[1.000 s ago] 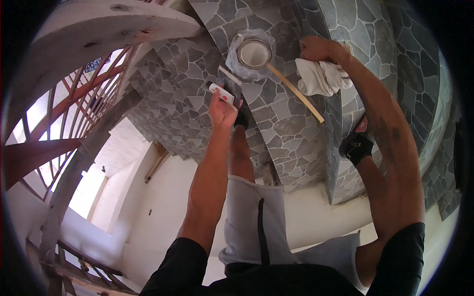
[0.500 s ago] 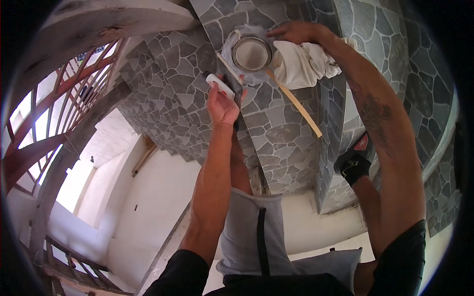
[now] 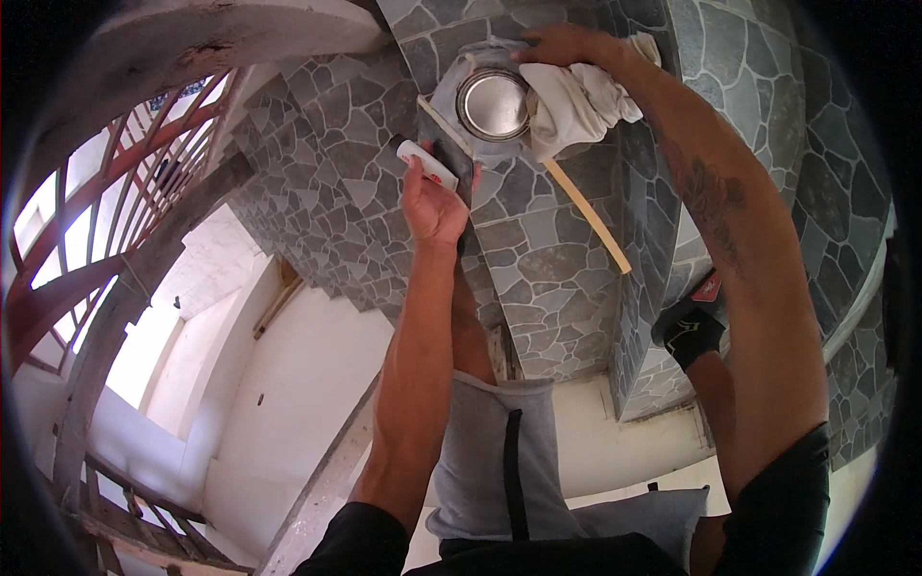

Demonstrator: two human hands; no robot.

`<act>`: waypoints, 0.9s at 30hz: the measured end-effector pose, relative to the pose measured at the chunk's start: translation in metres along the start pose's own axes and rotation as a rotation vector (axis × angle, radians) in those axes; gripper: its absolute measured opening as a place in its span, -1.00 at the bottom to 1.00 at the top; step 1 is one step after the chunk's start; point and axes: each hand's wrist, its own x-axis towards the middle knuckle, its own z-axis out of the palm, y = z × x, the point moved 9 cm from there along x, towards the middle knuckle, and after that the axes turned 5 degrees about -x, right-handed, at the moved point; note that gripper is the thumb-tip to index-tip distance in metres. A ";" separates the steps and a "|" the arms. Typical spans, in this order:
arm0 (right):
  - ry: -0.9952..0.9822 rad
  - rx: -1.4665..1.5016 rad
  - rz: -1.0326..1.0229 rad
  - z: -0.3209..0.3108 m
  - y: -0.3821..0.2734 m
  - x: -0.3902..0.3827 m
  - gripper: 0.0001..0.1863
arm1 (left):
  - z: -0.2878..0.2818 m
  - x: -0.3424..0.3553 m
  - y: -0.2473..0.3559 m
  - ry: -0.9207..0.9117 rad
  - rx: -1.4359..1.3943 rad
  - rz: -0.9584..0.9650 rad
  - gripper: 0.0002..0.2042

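Note:
My left hand (image 3: pixel 434 206) is closed around a small white bottle (image 3: pixel 425 165) with red marks and a dark cap, tilted beside the stone-patterned ledge. Its fingertips show at the ledge's edge. Past the bottle stands a round metal can (image 3: pixel 494 104) with a shiny top, set in clear plastic (image 3: pixel 448 96). At the can's far right, my right hand (image 3: pixel 569 46) is closed on the far side of a bunched off-white cloth (image 3: pixel 576 104); its fingers point toward the plastic and are partly hidden. A flat wooden stick (image 3: pixel 591 216) comes out from under the cloth.
Steps (image 3: pixel 317 154) with the same stone pattern descend on the left. A reddish railing (image 3: pixel 144 154) and a rough beam (image 3: pixel 230 43) border that side. My shod foot (image 3: pixel 690 326) rests at the lower right, beside a stone-patterned riser (image 3: pixel 642 317).
The cloth has shifted up and left against the can along with my right hand. The can's top looks brighter and more metallic. The bottle in my left hand has barely moved.

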 end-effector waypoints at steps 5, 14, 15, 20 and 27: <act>-0.056 0.097 -0.263 -0.011 -0.021 -0.008 -0.57 | 0.012 -0.018 0.000 -0.065 -0.024 -0.017 -0.73; -0.011 0.409 -0.229 -0.037 -0.014 -0.092 -0.63 | 0.039 -0.060 0.005 -0.061 0.109 -0.051 -0.70; -0.035 0.447 -0.283 -0.040 -0.026 -0.107 -0.65 | 0.047 -0.063 0.000 -0.101 0.142 -0.096 -0.68; -0.099 0.573 -0.269 -0.021 -0.051 -0.134 -0.70 | 0.066 -0.057 -0.017 -0.085 0.260 -0.160 -0.65; -0.008 0.853 -0.215 -0.033 -0.064 -0.171 -0.66 | 0.120 -0.042 -0.034 -0.064 0.429 -0.160 -0.58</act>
